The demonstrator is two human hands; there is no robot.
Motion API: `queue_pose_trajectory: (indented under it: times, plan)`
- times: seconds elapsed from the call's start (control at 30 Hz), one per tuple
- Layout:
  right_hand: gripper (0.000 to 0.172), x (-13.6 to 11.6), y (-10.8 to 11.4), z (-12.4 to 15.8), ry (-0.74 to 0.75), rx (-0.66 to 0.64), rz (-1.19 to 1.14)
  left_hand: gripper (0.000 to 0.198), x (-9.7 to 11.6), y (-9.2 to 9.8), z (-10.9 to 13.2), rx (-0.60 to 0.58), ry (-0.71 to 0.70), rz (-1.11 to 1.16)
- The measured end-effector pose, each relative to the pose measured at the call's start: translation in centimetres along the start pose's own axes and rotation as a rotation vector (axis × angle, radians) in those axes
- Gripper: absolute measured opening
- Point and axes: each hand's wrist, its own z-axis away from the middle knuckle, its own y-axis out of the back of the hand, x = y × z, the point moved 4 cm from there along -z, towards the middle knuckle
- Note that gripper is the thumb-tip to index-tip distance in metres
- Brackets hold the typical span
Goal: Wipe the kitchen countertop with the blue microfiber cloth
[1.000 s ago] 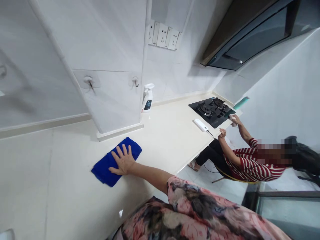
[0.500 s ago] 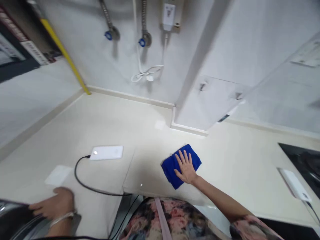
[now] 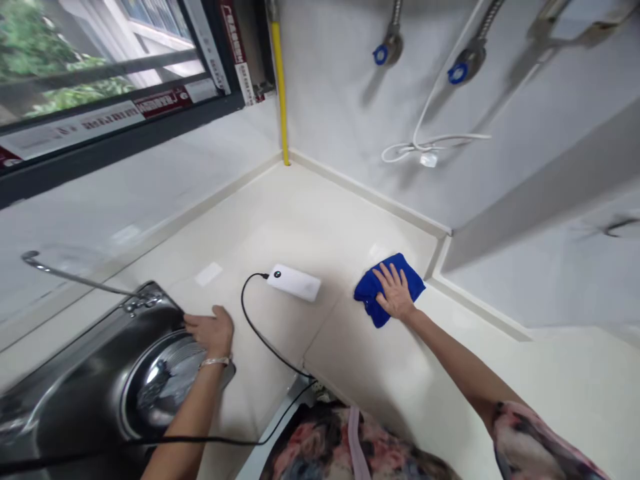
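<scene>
My right hand (image 3: 396, 295) lies flat with spread fingers on a crumpled blue cloth (image 3: 411, 279), pressing it against the pale countertop (image 3: 320, 200). The cloth sits close to the raised corner strip by the wall. On the other side, my left hand (image 3: 213, 329) is held over the rim of the steel sink (image 3: 90, 360). Its thumb stands apart from the stretched fingers, and nothing is in it. Between the two hands a white power bank (image 3: 294, 283) rests on the counter, a black cable (image 3: 260, 337) plugged into its left end.
A curved metal faucet (image 3: 85, 275) reaches over the sink's back edge. The yellow pipe (image 3: 281, 93) runs down into the counter's corner. Blue-handled valves (image 3: 381, 55) and a bundled white cord (image 3: 420, 148) are on the wall. The black cable hangs across the sink and my left forearm.
My view has turned left, bringing the sink and window into sight. The right hand has slid the blue cloth towards the wall corner strip. The left hand stays by the sink.
</scene>
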Motion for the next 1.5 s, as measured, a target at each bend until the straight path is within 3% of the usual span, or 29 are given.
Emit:
queue_pose_trajectory:
  times: [0.07,0.23,0.57,0.83,0.97,1.13,1.3,1.4,1.5]
  plan:
    - [0.074,-0.2,0.1,-2.5,-0.032,-0.021,0.014,0.076,0.0,0.4,0.4,-0.042,0.069,0.035]
    - [0.077,-2.3,0.4,-8.9,-0.110,-0.081,0.024,0.075,0.5,1.4,0.9,-0.055,0.057,0.048]
    - [0.080,-7.8,0.8,-20.4,-0.159,-0.061,0.006,0.078,-0.1,1.0,0.7,-0.049,0.064,-0.018]
    - [0.079,-8.6,1.2,-27.1,-0.153,-0.007,-0.066,0.077,0.2,1.4,0.7,-0.069,0.079,-0.043]
    - [0.077,-8.9,1.4,-26.2,-0.103,-0.001,-0.024,0.072,0.7,1.6,0.9,-0.056,0.097,-0.043]
    - [0.076,-8.9,1.6,-19.8,0.092,-0.005,-0.025,0.072,0.8,1.8,1.1,-0.044,0.102,-0.025]
    - [0.070,-4.2,1.7,-12.4,0.324,-0.047,-0.039,0.076,0.5,1.7,1.0,-0.045,0.062,0.008]
    - [0.065,-0.5,1.4,-9.5,0.298,-0.035,-0.023,0.077,0.4,1.8,1.0,-0.013,0.076,0.022]
    - [0.064,1.0,0.7,-8.6,0.189,0.015,0.000,0.077,0.5,1.8,1.1,-0.019,0.093,0.025]
